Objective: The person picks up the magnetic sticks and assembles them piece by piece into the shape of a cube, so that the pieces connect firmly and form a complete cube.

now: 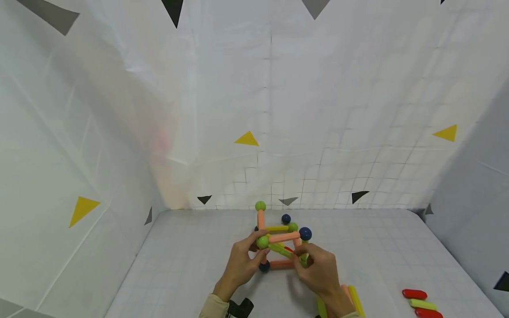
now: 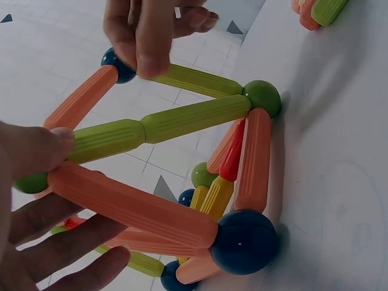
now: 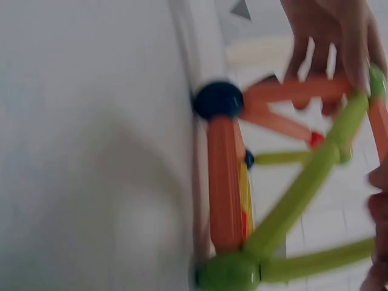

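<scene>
Both hands are on a magnetic stick-and-ball frame (image 1: 283, 238) built of orange, green and yellow sticks with green and dark blue balls. My left hand (image 1: 242, 260) grips its upper left front corner at a green ball (image 1: 262, 241). The left thumb lies over the end of a green stick (image 2: 109, 140), which meets a second one and slants down to a green ball (image 2: 262, 99). My right hand (image 1: 318, 267), fingers curled, pinches the upright green stick (image 2: 197, 80) below a dark blue ball (image 1: 305, 233). Its fingertips partly cover that corner in the left wrist view.
Loose red (image 1: 414, 293) and light green (image 1: 423, 304) sticks lie at the right of the white table (image 1: 179, 247). Yellow (image 1: 356, 301) and orange sticks lie beside the right forearm. A white wall (image 1: 222, 110) with coloured triangles stands behind the frame.
</scene>
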Motion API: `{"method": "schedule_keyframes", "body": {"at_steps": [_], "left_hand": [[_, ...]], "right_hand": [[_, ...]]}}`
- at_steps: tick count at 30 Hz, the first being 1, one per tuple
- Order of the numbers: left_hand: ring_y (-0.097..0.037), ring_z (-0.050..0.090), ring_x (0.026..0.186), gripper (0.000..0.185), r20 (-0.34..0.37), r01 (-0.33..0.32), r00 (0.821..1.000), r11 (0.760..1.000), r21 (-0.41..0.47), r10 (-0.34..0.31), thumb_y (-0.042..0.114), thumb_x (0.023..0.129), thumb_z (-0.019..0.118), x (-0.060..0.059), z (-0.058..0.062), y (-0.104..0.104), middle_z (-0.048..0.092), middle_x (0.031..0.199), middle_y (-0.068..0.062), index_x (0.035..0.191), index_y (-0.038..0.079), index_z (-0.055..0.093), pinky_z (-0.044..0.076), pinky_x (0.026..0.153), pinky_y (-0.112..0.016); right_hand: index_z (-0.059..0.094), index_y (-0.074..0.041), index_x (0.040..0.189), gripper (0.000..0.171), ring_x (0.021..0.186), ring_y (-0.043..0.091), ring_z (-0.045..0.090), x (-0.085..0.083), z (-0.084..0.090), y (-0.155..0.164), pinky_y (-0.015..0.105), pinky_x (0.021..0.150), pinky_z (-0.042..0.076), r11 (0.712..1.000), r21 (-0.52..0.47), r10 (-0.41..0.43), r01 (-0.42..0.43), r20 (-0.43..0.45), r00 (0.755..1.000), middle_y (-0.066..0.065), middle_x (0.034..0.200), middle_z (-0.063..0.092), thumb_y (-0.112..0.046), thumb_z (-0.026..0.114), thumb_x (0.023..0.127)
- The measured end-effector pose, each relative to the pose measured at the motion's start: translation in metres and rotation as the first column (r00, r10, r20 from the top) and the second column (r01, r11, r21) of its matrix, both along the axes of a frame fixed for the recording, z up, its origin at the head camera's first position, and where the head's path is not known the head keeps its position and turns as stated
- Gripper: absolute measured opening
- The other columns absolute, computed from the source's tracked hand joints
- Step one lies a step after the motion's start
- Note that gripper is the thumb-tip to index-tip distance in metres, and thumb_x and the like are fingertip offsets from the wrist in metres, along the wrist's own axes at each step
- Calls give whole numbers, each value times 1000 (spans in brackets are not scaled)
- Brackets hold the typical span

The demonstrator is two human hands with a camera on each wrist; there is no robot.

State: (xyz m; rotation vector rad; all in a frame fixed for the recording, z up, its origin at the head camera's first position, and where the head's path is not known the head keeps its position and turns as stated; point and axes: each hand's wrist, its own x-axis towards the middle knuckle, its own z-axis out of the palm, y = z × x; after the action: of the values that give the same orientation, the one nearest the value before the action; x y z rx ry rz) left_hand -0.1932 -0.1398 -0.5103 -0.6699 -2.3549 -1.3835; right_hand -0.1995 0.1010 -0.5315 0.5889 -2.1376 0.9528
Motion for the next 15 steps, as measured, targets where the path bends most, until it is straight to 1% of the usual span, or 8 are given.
{"method": "schedule_keyframes", "body": {"at_steps": [1, 3, 6, 8, 10, 12, 14, 15], "left_hand": [[-5, 71, 74, 53, 5, 3, 1000, 1000, 0, -3, 8, 96, 79, 0, 0, 0, 74, 84, 4, 143, 23, 63, 62, 78, -27], [-5, 71, 73, 52, 12, 9, 1000, 1000, 2, -9, 8, 96, 79, 1, 0, 0, 74, 84, 2, 143, 23, 63, 62, 78, -27], [-7, 71, 71, 52, -1, 8, 1000, 1000, 0, -8, 7, 96, 79, 1, 0, 0, 74, 83, 0, 143, 22, 62, 63, 77, -28], [-7, 71, 71, 53, -11, 6, 1000, 1000, 2, -6, 5, 95, 79, 1, 1, -1, 74, 83, 0, 143, 21, 63, 63, 77, -29], [-6, 71, 71, 53, -18, 4, 1000, 1000, 2, -4, 5, 95, 79, 1, 1, -1, 74, 84, 2, 142, 21, 63, 63, 77, -29], [-4, 70, 72, 53, -18, 3, 1000, 1000, -3, -3, 5, 95, 79, 1, 1, 0, 73, 85, 3, 143, 21, 63, 63, 77, -29], [-3, 69, 74, 53, -25, 1, 1000, 1000, -9, -1, 6, 95, 80, 1, 1, 0, 73, 84, 4, 143, 21, 63, 63, 77, -29], [-2, 69, 75, 54, -31, 0, 1000, 1000, -12, 0, 6, 95, 80, 1, 1, 1, 73, 85, 4, 144, 21, 62, 63, 77, -30]], "right_hand": [[71, -15, 82, 27, 52, 1, 49, -3, -1, 6, 11, 47, 39, 1000, -31, -1, 1, 0, 1000, -6, 72, 70, 1, 88, 70], [68, -14, 82, 27, 56, 4, 52, -9, -3, 18, 13, 47, 42, 997, -75, -12, 13, 25, 1000, -5, 70, 66, 1, 87, 69], [67, -9, 102, 40, 76, 18, 64, -18, -9, 32, 23, 61, 53, 994, -109, 7, 16, 205, 979, 1, 86, 69, -4, 90, 70], [62, -9, 123, 61, 95, 25, 65, -24, -14, 39, 33, 75, 57, 995, -96, 50, -13, 391, 919, 5, 105, 70, -13, 94, 71], [56, -12, 137, 76, 108, 28, 64, -28, -19, 44, 40, 87, 56, 994, -89, 103, -63, 564, 819, 6, 119, 69, -20, 96, 73], [55, -13, 141, 80, 114, 27, 64, -32, -25, 47, 42, 92, 54, 989, -79, 144, -122, 671, 727, 6, 124, 69, -26, 97, 74], [60, -14, 137, 73, 113, 24, 66, -34, -29, 49, 39, 91, 55, 982, -88, 177, -166, 722, 669, 4, 121, 71, -29, 97, 75], [64, -14, 134, 68, 110, 22, 66, -35, -30, 50, 37, 90, 56, 979, -93, 190, -180, 730, 656, 3, 118, 72, -29, 97, 76]]}}
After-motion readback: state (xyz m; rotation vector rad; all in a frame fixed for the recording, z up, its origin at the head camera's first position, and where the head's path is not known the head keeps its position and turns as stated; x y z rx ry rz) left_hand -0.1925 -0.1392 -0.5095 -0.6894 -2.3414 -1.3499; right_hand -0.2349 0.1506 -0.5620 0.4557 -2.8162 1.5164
